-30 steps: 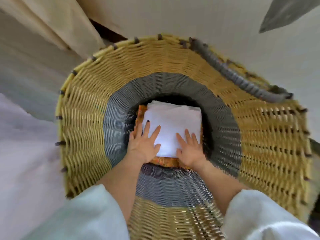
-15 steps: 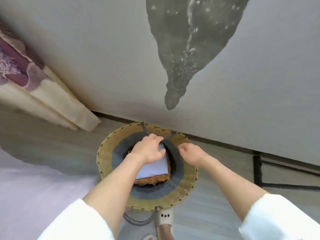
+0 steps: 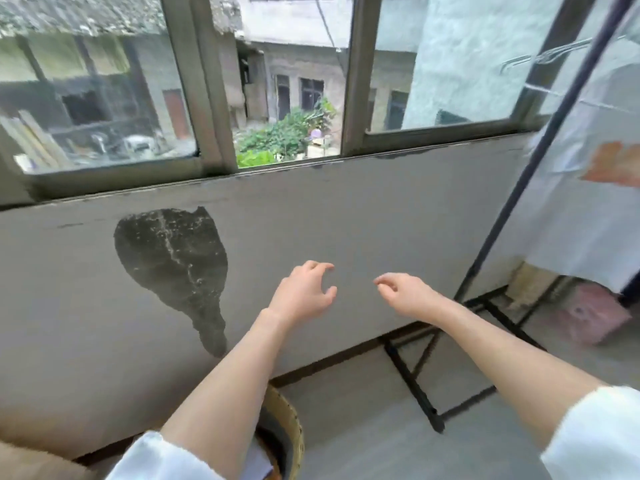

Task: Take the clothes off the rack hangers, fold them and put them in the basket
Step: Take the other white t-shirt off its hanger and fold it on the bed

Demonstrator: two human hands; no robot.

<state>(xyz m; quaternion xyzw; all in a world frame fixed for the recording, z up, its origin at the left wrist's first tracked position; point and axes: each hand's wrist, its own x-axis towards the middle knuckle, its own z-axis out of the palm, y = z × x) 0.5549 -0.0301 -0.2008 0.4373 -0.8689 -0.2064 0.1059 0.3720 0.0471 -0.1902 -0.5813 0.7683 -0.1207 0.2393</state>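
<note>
My left hand (image 3: 304, 292) and my right hand (image 3: 405, 294) are both raised in front of the grey wall, empty, with fingers loosely curled and apart. The woven basket (image 3: 291, 424) sits on the floor low in the view, mostly hidden behind my left forearm; a corner of the folded white cloth (image 3: 258, 462) shows inside it. At the right stands the black clothes rack (image 3: 498, 216), with a white garment (image 3: 581, 188) bearing an orange patch hanging from a wire hanger (image 3: 540, 57).
A window (image 3: 277, 81) runs above the grey wall, which carries a large dark stain (image 3: 173, 258). The rack's black base bars (image 3: 415, 382) lie across the floor at the right. A pinkish block (image 3: 588, 317) sits under the hanging garment.
Both hands have left the folded white cloth in the basket and risen to chest height. My view has swung up from the basket to the wall, window and rack.
</note>
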